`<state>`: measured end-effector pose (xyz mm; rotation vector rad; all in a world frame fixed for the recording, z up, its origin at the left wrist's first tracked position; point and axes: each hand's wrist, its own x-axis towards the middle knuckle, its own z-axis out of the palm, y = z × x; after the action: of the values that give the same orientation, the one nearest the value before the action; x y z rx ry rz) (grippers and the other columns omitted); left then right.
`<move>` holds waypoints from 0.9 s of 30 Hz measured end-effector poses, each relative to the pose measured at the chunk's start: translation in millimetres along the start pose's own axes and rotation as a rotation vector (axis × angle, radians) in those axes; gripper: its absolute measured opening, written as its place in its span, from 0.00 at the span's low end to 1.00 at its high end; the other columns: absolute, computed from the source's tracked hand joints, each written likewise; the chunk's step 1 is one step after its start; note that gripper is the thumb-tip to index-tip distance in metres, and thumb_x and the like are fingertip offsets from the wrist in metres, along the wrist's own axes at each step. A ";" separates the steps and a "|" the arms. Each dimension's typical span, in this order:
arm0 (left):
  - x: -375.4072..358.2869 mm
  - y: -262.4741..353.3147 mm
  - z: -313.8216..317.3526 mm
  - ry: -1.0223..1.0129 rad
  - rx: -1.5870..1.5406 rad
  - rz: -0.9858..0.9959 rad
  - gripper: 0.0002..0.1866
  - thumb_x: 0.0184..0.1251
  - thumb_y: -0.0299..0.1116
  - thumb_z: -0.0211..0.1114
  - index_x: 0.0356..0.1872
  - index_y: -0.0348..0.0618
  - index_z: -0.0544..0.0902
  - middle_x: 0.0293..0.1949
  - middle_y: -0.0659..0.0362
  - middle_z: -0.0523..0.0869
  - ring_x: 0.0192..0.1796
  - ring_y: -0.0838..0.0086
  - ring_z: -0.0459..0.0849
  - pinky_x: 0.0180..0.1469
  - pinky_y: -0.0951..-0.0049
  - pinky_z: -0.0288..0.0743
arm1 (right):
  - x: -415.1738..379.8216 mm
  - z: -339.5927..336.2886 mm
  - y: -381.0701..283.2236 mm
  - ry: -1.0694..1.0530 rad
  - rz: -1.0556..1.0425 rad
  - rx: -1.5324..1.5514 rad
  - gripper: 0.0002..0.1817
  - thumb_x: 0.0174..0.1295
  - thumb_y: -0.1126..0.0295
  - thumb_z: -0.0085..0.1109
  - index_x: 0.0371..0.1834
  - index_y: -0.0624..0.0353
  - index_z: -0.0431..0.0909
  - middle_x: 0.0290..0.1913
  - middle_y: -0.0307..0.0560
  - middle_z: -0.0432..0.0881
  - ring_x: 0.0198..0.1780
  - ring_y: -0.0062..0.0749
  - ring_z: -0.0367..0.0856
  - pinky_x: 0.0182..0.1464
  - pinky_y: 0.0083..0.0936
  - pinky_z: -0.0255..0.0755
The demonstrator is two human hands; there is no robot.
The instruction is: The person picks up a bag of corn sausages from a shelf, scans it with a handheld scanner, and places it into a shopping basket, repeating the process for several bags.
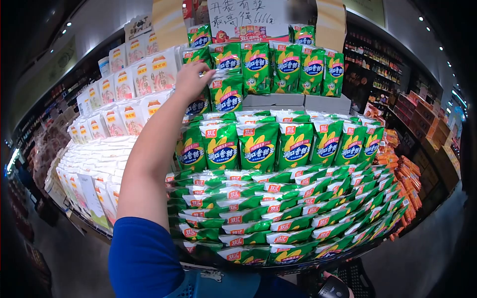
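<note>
My left hand point(191, 79) reaches up on a bare arm with a blue sleeve to the upper tier of a stacked shop display. Its fingers are closed over the top edge of a green and yellow pack point(199, 105), which stands at the left end of that tier next to another green pack point(226, 93). More of the same green packs point(285, 67) stand in a row just behind and above. My right hand is out of view.
Lower tiers hold several upright green packs point(258, 146) and flat stacked ones point(278, 213). White packs point(131, 79) fill the left side, orange packs point(405, 171) the right. A handwritten sign point(246, 17) tops the display. A dark object point(334, 288) sits at the bottom edge.
</note>
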<state>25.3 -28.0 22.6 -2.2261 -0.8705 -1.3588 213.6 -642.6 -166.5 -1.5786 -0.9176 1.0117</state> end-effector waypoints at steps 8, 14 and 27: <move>-13.2 1.4 -72.7 0.143 -0.151 0.044 0.13 0.67 0.39 0.56 0.34 0.39 0.83 0.35 0.51 0.82 0.43 0.56 0.78 0.47 0.61 0.69 | 8.0 4.6 1.4 -0.052 0.044 0.038 0.41 0.44 0.81 0.73 0.66 0.62 0.66 0.56 0.45 0.78 0.53 0.23 0.76 0.56 0.22 0.70; -48.6 57.2 -160.5 0.040 -0.220 0.197 0.11 0.67 0.32 0.53 0.28 0.38 0.79 0.28 0.52 0.78 0.37 0.59 0.75 0.43 0.64 0.67 | 14.0 -6.2 27.1 -0.162 0.039 0.086 0.41 0.44 0.79 0.74 0.65 0.62 0.67 0.55 0.46 0.78 0.53 0.23 0.76 0.56 0.23 0.71; -214.2 357.0 -218.0 -0.835 -1.023 0.627 0.12 0.61 0.40 0.64 0.36 0.41 0.82 0.32 0.57 0.80 0.34 0.63 0.80 0.34 0.67 0.72 | -57.2 -132.5 115.0 -0.178 -0.088 -0.022 0.41 0.42 0.77 0.74 0.65 0.64 0.66 0.57 0.48 0.77 0.55 0.28 0.76 0.59 0.26 0.68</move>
<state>55.1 -487.3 -72.2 -3.4732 0.5397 -0.5359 324.8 -763.7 -250.3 -1.4703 -1.1138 1.0954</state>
